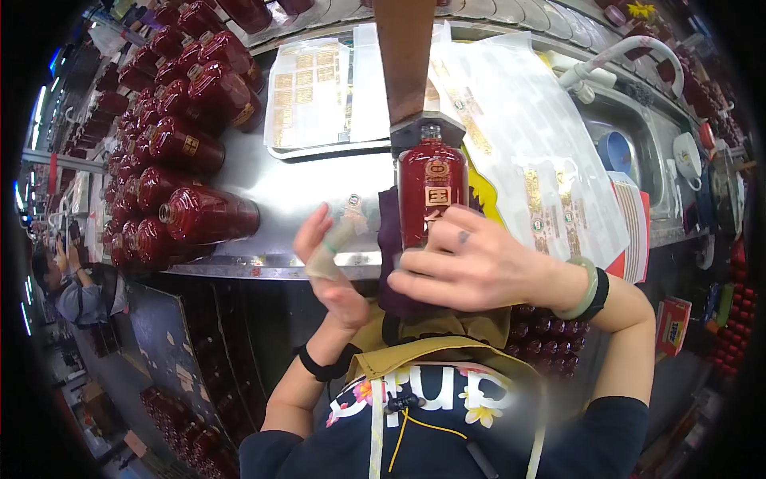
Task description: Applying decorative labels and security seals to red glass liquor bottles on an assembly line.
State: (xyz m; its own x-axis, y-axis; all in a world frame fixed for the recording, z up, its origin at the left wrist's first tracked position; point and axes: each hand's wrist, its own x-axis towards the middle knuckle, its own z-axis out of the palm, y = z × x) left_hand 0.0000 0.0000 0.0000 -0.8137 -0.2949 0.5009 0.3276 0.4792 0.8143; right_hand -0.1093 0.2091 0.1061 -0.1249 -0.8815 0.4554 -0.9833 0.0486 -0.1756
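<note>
As the red bottle [433, 188] beneath the curled right grip [479, 263] (hold unclear) looks slippery and breakable, its sides suit clasping; the half-open left grip [330, 271] has a label [353, 204] at one fingertip.

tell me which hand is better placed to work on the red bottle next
Probably the right hand: its fingers are at the lower part of the red bottle, while the left hand is off to the bottle's left, apart from it.
</note>
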